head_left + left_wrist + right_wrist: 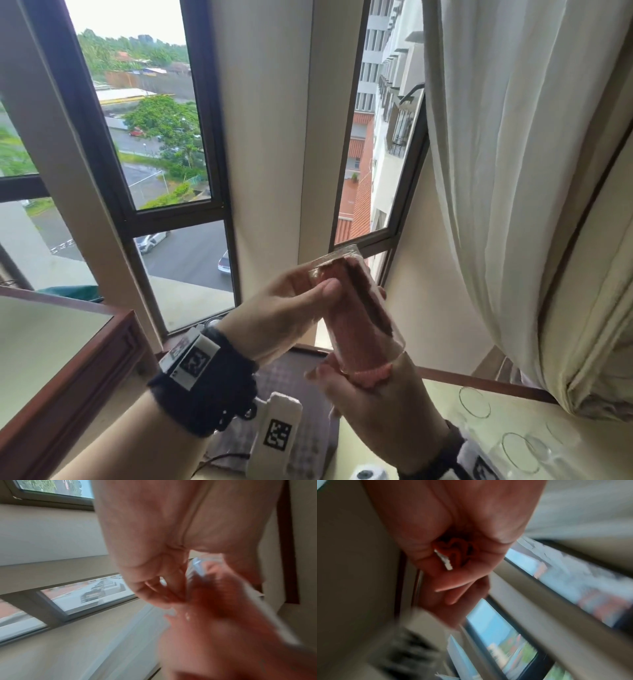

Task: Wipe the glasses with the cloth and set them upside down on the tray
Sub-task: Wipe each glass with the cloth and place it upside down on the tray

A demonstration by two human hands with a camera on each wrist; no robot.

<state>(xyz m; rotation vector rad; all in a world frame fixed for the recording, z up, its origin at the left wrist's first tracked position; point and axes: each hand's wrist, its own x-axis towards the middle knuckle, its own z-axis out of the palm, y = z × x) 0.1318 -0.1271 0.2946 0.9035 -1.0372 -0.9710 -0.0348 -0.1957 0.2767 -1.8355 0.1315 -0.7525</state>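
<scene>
We hold one tall clear glass (356,308) up in front of the window (164,164), its base tilted away from us and its mouth towards us, well above the dark tray (291,373) that lies on the pale table (442,421) below. Our left hand (284,308) grasps the glass near its base, thumb laid across the near wall. A pink cloth (371,375) is stuffed inside the glass and bulges out at the rim, where our right hand (373,414) clenches it; the fingers that reach into the glass are hidden behind the cloth.

Both wrist views are badly smeared: the left wrist view gives only palm, a glint of glass edge (197,568) and pink blur, the right wrist view a knot of cloth (453,550) inside the curled fingers.

At the lower right at least three more glasses (513,452) stand on the table beside the white curtain (513,171) (they are so transparent that the count is unsure). The tray is largely covered by our arms. Each wrist carries a black band with a square coded marker (195,359); it holds no readable words.
</scene>
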